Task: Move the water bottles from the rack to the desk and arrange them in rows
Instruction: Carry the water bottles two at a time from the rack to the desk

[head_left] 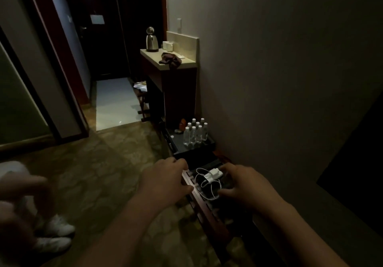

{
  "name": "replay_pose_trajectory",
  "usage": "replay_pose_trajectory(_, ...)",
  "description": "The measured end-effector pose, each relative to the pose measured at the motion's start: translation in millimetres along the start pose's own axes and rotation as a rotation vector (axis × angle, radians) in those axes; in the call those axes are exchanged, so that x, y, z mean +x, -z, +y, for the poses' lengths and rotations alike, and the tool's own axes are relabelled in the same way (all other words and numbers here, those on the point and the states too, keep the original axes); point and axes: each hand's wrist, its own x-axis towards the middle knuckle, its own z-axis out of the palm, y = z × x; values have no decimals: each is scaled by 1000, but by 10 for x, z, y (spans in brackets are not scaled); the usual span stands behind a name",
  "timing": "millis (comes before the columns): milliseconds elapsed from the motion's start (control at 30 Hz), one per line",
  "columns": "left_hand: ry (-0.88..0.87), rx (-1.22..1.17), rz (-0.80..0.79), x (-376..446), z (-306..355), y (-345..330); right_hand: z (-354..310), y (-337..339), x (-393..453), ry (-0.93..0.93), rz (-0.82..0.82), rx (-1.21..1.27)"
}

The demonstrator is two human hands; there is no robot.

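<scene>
Eight or so clear plastic water bottles [195,133] remain clustered on the low dark rack [182,148], none moved yet. Nearer than that rack, the left hand [165,180] and right hand [243,186] hover loosely curled, holding nothing, beside a white charger [213,174].

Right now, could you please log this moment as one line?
water bottles: standing on dark tray | left hand: on wooden rack edge | right hand: beside white charger | none moved yet

Both bare forearms reach forward and down, the left hand [165,178] knuckles-up with fingers curled under, the right hand [241,184] beside it, fingers bent downward and thumb spread inward.
</scene>
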Motion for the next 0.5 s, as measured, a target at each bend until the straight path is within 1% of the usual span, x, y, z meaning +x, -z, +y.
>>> replay_pose_trajectory(133, -55, 44, -11, 686, -492, 63, -142, -43, 784, -44, 16, 6)
replay_pose_trajectory(267, -90, 44, -30, 1456, -915, -10, -169, -120, 1635, -65, 27, 22)
replay_pose_trajectory(367, -110, 79, -41, 2135, -1188, -91, -142, -138, 2362, -65, 27, 42)
replay_pose_trajectory(500, -141, 144, -25, 3150, -1554, -145, -33, -121, 3466, -73, 66, 50)
